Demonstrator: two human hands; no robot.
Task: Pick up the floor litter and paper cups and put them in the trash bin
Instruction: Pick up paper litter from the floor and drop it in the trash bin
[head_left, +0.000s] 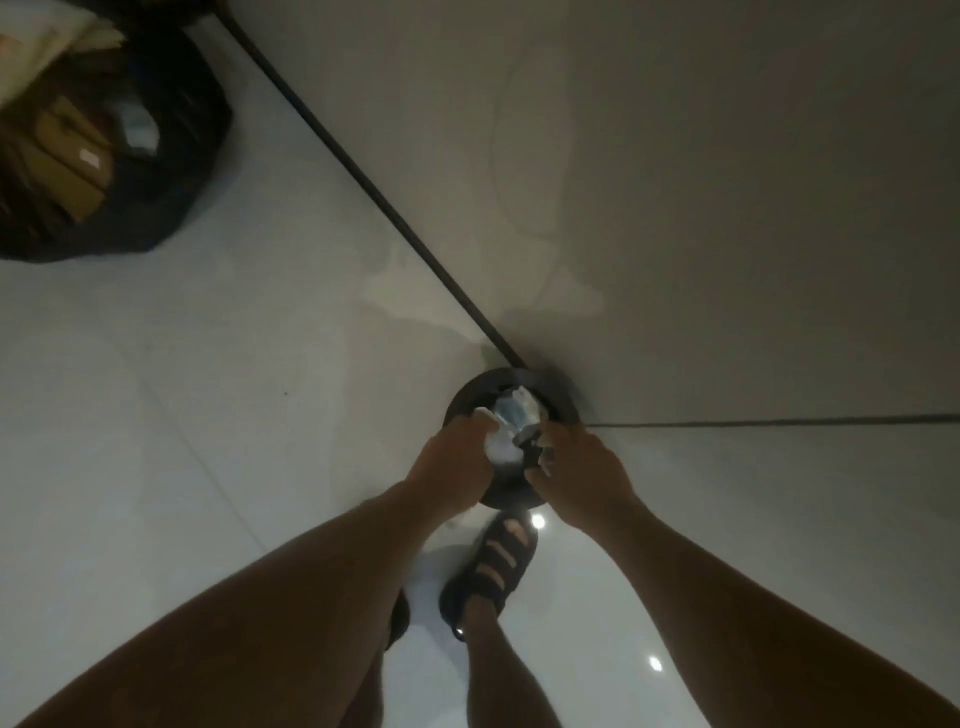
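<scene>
A small round black trash bin (470, 402) stands on the floor in the corner where two walls meet. Both my hands are over its mouth. My left hand (452, 462) grips crumpled white paper litter (501, 449) at the bin's near left side. My right hand (576, 467) pinches a small dark and pale scrap (535, 447) beside it. More crumpled pale litter (514, 410) lies inside the bin. No paper cup can be made out.
A large open black rubbish bag (171, 156) holding brown cardboard boxes (67, 166) sits at the upper left. Glossy white floor tiles (182, 415) stretch to the left. My sandalled right foot (493, 566) stands just behind the bin. Grey walls (727, 208) rise ahead and to the right.
</scene>
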